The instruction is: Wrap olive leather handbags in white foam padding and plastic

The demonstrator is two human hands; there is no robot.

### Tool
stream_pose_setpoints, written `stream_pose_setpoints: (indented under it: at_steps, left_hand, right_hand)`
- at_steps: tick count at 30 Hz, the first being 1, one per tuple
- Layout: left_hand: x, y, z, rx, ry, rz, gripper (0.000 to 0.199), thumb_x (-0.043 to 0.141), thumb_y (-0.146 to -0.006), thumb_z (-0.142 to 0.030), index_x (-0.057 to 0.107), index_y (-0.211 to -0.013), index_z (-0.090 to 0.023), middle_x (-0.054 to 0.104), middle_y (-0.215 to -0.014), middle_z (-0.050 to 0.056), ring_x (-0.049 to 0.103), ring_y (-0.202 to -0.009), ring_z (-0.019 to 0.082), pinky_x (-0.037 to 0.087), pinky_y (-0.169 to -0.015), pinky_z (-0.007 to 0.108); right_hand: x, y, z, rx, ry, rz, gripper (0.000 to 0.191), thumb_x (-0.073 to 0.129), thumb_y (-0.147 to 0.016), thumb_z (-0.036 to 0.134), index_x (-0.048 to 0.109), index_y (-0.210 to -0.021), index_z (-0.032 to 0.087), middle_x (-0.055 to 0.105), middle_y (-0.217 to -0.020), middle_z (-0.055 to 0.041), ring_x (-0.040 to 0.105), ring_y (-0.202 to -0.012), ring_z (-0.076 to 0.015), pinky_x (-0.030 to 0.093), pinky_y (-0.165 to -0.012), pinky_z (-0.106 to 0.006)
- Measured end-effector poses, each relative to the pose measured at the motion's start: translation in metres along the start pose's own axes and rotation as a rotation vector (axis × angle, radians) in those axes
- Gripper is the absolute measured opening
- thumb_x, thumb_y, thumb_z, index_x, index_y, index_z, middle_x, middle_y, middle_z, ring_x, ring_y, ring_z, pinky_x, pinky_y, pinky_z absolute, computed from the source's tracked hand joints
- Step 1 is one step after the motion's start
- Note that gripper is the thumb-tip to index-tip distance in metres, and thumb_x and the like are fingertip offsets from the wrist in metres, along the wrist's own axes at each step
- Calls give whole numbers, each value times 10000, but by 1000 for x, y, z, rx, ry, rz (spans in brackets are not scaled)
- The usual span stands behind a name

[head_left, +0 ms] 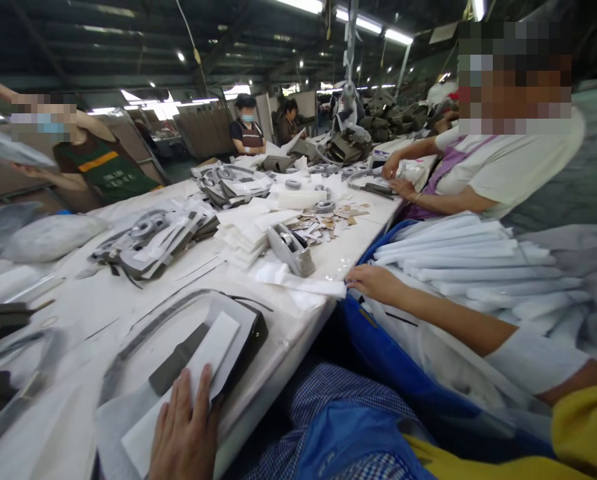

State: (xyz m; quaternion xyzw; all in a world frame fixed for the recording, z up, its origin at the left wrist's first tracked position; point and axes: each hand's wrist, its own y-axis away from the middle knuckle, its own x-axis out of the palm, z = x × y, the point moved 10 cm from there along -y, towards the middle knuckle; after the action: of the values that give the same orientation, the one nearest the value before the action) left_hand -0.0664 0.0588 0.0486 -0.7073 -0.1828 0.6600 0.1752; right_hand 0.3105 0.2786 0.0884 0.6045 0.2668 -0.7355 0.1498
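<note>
My left hand [185, 423] lies with its fingers spread on a white strip [213, 347] that rests on a dark bag [251, 337] partly covered by thin white sheet. The bag's long handle, wrapped in grey, curves over the table on its far side. At the table's edge my right hand [373, 283] pinches the end of a folded white piece [323, 287]. Just beyond that piece stands a grey tape dispenser [291, 250].
Wrapped bags [155, 243], stacked white sheets [243, 233] and small paper scraps [323, 227] cover the white table [273, 333]. Rolled white pieces [468, 260] fill a blue-edged container at right. A person [478, 167] works at the right; others are farther off.
</note>
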Motion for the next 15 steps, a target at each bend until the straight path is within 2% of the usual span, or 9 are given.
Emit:
stream_pose_setpoints:
  at_steps: [3,7,9,11,15]
  left_hand:
    - [-1,-2,2,11,16,9,601,343,-1015,-311,142,-1581,-300,226,-1633,141,331,-1449,367,339,-1131,597]
    - [-1,-2,1,3,15,40,632,362,-1008,-300,104,-1584,-307,176,-1647,140,314,-1453,390,353,-1117,621]
    - [0,-2,1,-1,12,39,637,360,-1004,-292,97,-1584,-310,169,-1648,138,315,-1451,396,359,-1112,629]
    - [1,-2,2,10,7,31,645,368,-998,-292,98,-1583,-316,187,-1644,138,336,-1441,396,371,-1105,625]
    - [7,0,7,24,-6,25,651,370,-994,-298,93,-1583,-319,202,-1640,142,355,-1432,393,383,-1102,614]
  right_hand:
    - [-26,30,-60,164,95,-19,283,522,-961,358,732,-1054,194,734,-1078,-99,667,-1018,-248,501,-895,-342]
    - [-42,64,-133,374,232,18,360,427,-957,200,695,-1177,103,691,-1199,-184,637,-1115,-279,471,-947,-369]
    - [-42,68,-156,430,271,46,380,429,-907,124,694,-1176,82,682,-1200,-217,639,-1102,-305,478,-913,-394]
    - [-40,65,-173,492,307,82,354,475,-856,113,720,-1112,107,708,-1114,-215,666,-1014,-325,498,-847,-422]
    - [-41,50,-188,578,340,144,198,621,-728,134,753,-873,162,729,-889,-174,682,-816,-325,516,-729,-440]
